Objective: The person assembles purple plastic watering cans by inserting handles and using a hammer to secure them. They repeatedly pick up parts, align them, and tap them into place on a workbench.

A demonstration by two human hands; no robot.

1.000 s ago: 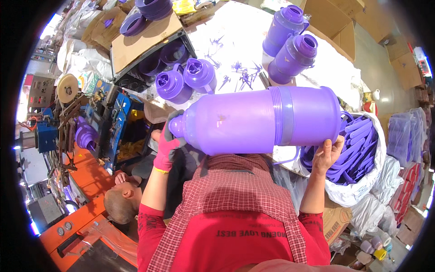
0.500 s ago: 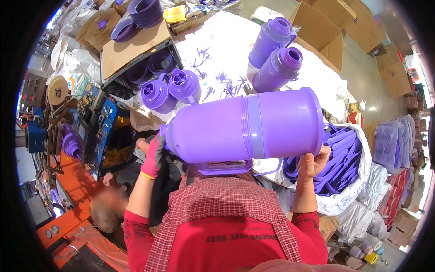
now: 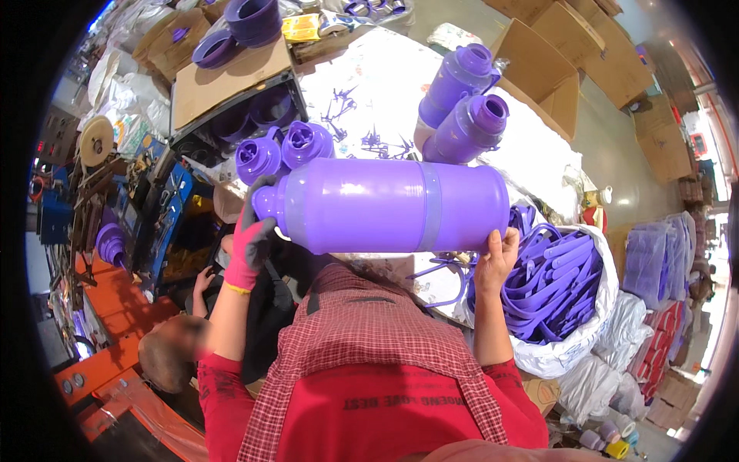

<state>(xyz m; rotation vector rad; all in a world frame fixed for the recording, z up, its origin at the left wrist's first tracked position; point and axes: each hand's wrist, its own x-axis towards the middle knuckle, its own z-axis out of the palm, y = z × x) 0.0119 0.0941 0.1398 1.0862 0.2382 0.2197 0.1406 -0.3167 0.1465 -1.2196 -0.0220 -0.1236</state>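
A large purple thermos flask (image 3: 362, 206) is held sideways in front of me, its neck to the left and its base to the right. My left hand (image 3: 254, 239), in a pink and grey glove, is closed around the neck end. At the base end, my bare right hand (image 3: 496, 258) grips the lower rim between thumb and fingers. Just beyond stand two purple flasks with open necks, a nearer flask (image 3: 466, 131) and a farther flask (image 3: 456, 85). Past my left hand sit two purple flask tops (image 3: 258, 158) with handles.
Right of me a white sack (image 3: 604, 308) holds many purple handles (image 3: 554, 285). Small purple plastic parts (image 3: 377, 145) lie scattered on the white table (image 3: 377, 69). A cardboard-topped crate (image 3: 231, 88) carries purple rings. Another person (image 3: 169, 354) is low at my left, beside orange machinery (image 3: 115, 308).
The flask has turned about its length, so its handle no longer shows below it. It has shifted left with both hands. The other person's head has moved slightly left.
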